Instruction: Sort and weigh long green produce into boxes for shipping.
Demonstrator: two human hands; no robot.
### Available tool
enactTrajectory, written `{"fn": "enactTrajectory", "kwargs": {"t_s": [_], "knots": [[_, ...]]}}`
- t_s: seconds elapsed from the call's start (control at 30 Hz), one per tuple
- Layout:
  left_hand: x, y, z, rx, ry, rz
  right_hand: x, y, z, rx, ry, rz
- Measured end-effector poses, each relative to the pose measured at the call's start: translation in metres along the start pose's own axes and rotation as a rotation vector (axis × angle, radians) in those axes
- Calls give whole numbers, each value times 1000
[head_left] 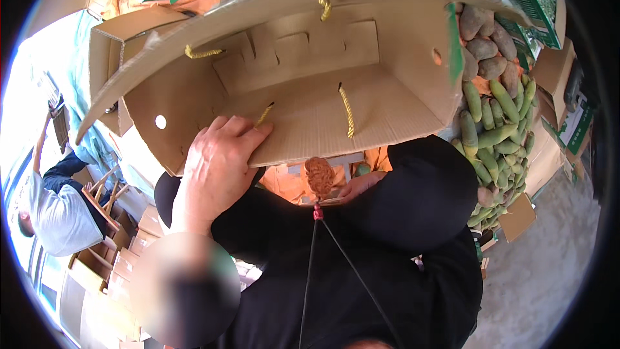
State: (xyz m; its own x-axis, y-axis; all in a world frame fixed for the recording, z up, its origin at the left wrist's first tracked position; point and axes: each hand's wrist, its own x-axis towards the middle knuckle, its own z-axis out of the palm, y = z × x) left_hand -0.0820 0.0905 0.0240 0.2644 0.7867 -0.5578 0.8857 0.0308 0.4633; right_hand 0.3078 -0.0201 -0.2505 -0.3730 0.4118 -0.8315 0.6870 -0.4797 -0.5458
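Observation:
An open cardboard box [407, 100] lies tilted across my lap, its inside facing me. Yellow twisted cords [347, 113] poke through its walls, one of them right beside my fingertips. My left hand [223, 161] grips the near edge of the box, fingers over the inner side of the wall. Below that edge, partly covered by the box and my black-clad knee, is my right hand [361, 184]; its fingers are mostly hidden. A carved brown pendant [319, 178] on a dark cord hangs in front of the box edge.
At the right are piled green cucumbers [494, 136] and brown tubers [484, 45]. Green-and-white cartons [526, 0] stand at the far right. Another open carton [106, 52] is at the left, where a person [68, 210] works beside wooden stools and stacked boxes.

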Motion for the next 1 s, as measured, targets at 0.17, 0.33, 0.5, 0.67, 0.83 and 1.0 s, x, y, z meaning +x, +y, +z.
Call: {"fn": "enactTrajectory", "kwargs": {"t_s": [0.17, 0.33, 0.5, 0.67, 0.83, 1.0], "knots": [[3, -7, -3, 21, -12, 86, -13, -7, -17, -35, 34, -15], [-7, 3, 8, 100, -13, 83, -15, -6, -35, -67, 86, -76], [-17, 6, 21, 99, 45, 46, -38, 24, -10, -45, 59, -34], [-13, 10, 22, 101, 116, 82, -53, 49, 19, -17, -37, 89], [0, 13, 14, 150, 62, 79, -44, 47, 35, 27, -124, 213], [6, 2, 10, 145, -196, 14, -50, 43, 41, 68, -172, 331]]}}
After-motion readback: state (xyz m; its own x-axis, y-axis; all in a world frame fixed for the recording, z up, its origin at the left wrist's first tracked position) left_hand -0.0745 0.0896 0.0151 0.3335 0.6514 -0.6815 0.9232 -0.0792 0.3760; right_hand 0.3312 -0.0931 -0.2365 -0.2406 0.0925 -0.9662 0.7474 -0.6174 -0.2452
